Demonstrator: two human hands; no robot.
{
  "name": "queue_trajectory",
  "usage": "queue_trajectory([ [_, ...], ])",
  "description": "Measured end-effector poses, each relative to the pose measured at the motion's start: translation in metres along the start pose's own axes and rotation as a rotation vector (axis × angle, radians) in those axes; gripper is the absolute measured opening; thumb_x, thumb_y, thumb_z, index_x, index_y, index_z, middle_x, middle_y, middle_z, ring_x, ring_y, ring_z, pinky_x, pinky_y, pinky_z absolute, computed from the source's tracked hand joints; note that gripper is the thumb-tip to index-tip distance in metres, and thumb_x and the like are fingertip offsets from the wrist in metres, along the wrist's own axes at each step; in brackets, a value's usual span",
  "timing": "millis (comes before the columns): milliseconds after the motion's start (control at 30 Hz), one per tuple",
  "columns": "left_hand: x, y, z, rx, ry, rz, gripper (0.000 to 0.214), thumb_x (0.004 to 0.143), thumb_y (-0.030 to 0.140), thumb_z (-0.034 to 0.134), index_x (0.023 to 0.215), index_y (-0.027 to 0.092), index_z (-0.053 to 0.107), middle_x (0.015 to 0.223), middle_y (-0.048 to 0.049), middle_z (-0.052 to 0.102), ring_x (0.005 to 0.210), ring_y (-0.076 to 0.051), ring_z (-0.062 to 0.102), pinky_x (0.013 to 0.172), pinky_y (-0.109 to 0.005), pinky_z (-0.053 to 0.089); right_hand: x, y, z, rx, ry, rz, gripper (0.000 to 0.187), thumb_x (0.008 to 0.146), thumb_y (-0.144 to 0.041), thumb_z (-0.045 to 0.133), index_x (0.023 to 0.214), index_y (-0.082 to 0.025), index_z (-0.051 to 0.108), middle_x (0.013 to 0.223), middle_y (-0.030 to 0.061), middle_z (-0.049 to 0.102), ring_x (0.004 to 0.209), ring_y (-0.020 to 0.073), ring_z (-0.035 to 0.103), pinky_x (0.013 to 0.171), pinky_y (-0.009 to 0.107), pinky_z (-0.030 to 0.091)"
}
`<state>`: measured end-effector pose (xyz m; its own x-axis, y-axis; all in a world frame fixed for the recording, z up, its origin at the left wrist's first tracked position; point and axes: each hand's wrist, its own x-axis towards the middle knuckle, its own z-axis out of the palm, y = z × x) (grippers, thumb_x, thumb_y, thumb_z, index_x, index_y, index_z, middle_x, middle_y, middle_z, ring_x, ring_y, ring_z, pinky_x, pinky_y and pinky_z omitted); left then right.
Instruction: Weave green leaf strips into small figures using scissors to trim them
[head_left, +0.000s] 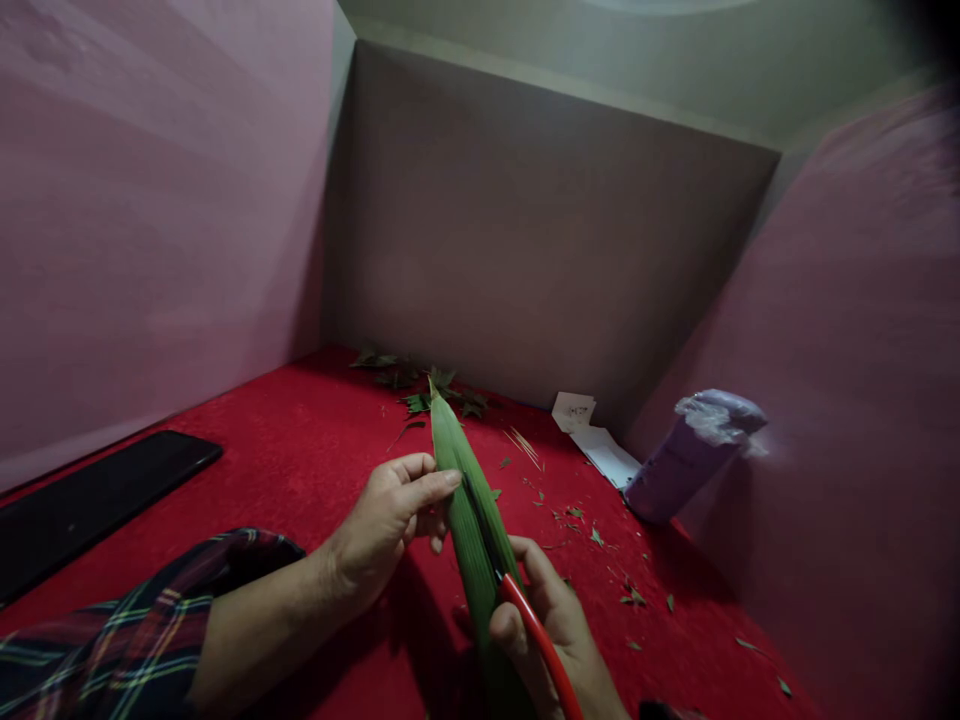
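A long green leaf [464, 510] with a pointed tip stands tilted away from me, and a dark lengthwise slit or fold runs down its middle. My left hand [405, 507] pinches its left edge between thumb and fingers. In my right hand [551, 620] is a red-handled tool [541, 642] with a short, thin metal tip, which touches the leaf at the lower end of the dark line. Fingers of that hand also reach behind the leaf's right edge. The tool's lower end runs out of view, so its exact kind is unclear.
Cut leaves [420, 402] lie at the back of the red cloth [300, 430], beside thin sticks [524, 447]. Leaf scraps [634, 597] are scattered at right. White papers [606, 455] and a purple plastic-wrapped pack [686, 460] stand near the right wall. At left is a black flat panel [105, 500].
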<state>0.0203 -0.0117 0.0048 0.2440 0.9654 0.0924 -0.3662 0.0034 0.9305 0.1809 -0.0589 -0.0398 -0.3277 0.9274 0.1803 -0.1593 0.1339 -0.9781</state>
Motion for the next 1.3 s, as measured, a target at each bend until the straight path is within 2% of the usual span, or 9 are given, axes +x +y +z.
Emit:
queue_trajectory([
  [100,0.000,0.000,0.000,0.021,0.006,-0.018,0.016,0.075,0.027,0.057,0.075,0.011,0.058,0.063,-0.0048,0.061,0.041,-0.006,0.044,0.037,-0.017,0.034,0.000,0.005,-0.004,-0.018,-0.010,-0.002,0.055,0.069,-0.056,0.064,0.104,-0.020,0.043,0.063,-0.0064,0.038,0.050,0.0056,0.030,0.045,0.017,0.029],
  [400,0.002,0.000,0.000,0.037,0.015,-0.022,0.016,0.073,0.026,0.059,0.071,0.010,0.059,0.056,-0.0020,0.058,0.038,-0.005,0.042,0.033,-0.015,0.033,0.000,0.001,-0.001,-0.033,0.008,0.025,0.056,0.067,-0.058,0.064,0.103,-0.020,0.045,0.064,-0.0054,0.040,0.051,0.0066,0.035,0.046,0.018,0.033],
  [600,-0.001,-0.001,0.002,0.041,0.001,-0.035,0.015,0.073,0.026,0.059,0.072,0.010,0.059,0.055,-0.0010,0.057,0.036,-0.005,0.040,0.033,-0.016,0.033,-0.001,-0.002,0.000,-0.012,0.017,0.041,0.057,0.067,-0.059,0.064,0.102,-0.019,0.045,0.063,-0.0055,0.039,0.052,0.0064,0.036,0.045,0.017,0.027],
  [833,-0.001,-0.004,0.002,0.061,-0.035,-0.042,0.016,0.075,0.025,0.057,0.074,0.010,0.060,0.058,-0.0034,0.060,0.037,-0.005,0.039,0.033,-0.016,0.032,-0.002,-0.004,0.001,-0.002,0.027,0.060,0.058,0.066,-0.059,0.064,0.104,-0.019,0.045,0.064,-0.0048,0.041,0.052,0.0069,0.037,0.045,0.018,0.027],
  [1067,-0.003,0.000,0.003,0.063,-0.027,-0.063,0.016,0.072,0.026,0.060,0.073,0.010,0.061,0.054,-0.0023,0.058,0.036,-0.005,0.038,0.032,-0.016,0.031,-0.001,-0.005,0.003,0.042,0.029,0.036,0.055,0.068,-0.056,0.064,0.103,-0.019,0.043,0.061,-0.0056,0.042,0.047,0.0052,0.029,0.041,0.017,0.020],
  [1300,-0.004,0.000,0.004,0.063,-0.015,-0.089,0.015,0.070,0.025,0.061,0.074,0.010,0.062,0.056,-0.0023,0.059,0.037,-0.005,0.040,0.033,-0.016,0.032,-0.001,-0.008,0.005,0.039,0.031,0.040,0.054,0.069,-0.056,0.064,0.102,-0.019,0.044,0.059,-0.0062,0.042,0.045,0.0046,0.028,0.040,0.016,0.020],
])
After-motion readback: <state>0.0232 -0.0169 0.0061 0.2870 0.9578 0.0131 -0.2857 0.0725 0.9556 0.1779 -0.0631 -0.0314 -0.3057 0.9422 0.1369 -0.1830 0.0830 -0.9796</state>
